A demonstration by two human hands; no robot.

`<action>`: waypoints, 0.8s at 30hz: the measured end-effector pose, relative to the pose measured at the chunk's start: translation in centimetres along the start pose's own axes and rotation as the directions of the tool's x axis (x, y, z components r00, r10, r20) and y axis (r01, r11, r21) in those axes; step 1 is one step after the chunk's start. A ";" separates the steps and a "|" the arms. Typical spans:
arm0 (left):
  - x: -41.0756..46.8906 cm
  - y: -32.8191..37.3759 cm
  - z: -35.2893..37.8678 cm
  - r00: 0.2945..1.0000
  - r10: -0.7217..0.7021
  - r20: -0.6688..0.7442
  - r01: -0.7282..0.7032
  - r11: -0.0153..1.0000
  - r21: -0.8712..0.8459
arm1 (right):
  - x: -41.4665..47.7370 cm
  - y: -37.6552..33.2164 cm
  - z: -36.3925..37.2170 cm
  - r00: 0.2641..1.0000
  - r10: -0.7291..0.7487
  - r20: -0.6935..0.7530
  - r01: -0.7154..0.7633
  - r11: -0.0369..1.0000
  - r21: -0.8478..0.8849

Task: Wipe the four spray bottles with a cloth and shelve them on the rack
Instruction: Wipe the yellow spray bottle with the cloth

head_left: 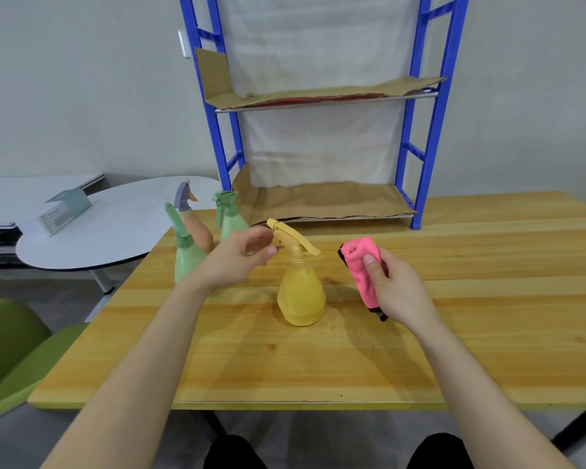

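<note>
the blue rack waits at the far edge of the wooden surface, three spray bottles queue far left, and the yellow spray bottle stands upright at centre, the left hand curled at its trigger, grip unclear, the right hand clutching the folded pink cloth, apparently to wipe.

Looks like an office or test room, not a home. Plain wooden bench set against a bare grey wall. At the bench's far edge stands a blue metal rack, its shelves lined with rough cardboard. Left of the bench is a white rounded office table with a small box on it. Green chair at the bench's near left corner. Grey floor.
</note>
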State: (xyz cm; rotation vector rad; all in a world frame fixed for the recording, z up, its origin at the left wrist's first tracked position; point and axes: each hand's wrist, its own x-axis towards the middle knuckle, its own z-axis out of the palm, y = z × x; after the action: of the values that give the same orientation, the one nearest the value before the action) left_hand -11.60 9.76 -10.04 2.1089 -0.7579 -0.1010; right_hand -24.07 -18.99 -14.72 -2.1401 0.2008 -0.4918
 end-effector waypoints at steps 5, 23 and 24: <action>-0.4 1.0 1.7 0.991 0.028 -0.134 -0.025 0.999 0.025 | 0.6 -2.7 -0.5 0.990 -0.074 -0.120 0.081 0.995 0.055; -1.9 2.2 4.0 0.931 0.087 -0.354 -0.050 0.992 0.112 | 0.7 0.6 0.3 0.987 -0.131 -0.089 0.121 0.987 -0.106; -1.8 2.3 4.1 0.919 0.080 -0.385 -0.043 0.994 0.103 | 0.4 1.1 -0.3 0.985 -0.129 -0.114 0.107 0.978 -0.177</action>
State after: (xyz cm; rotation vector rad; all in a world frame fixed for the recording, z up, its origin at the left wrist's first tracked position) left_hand -15.52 6.87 -11.19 2.0972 -0.5943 0.3863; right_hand -23.79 -20.04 -15.36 -2.2990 0.1921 -0.7015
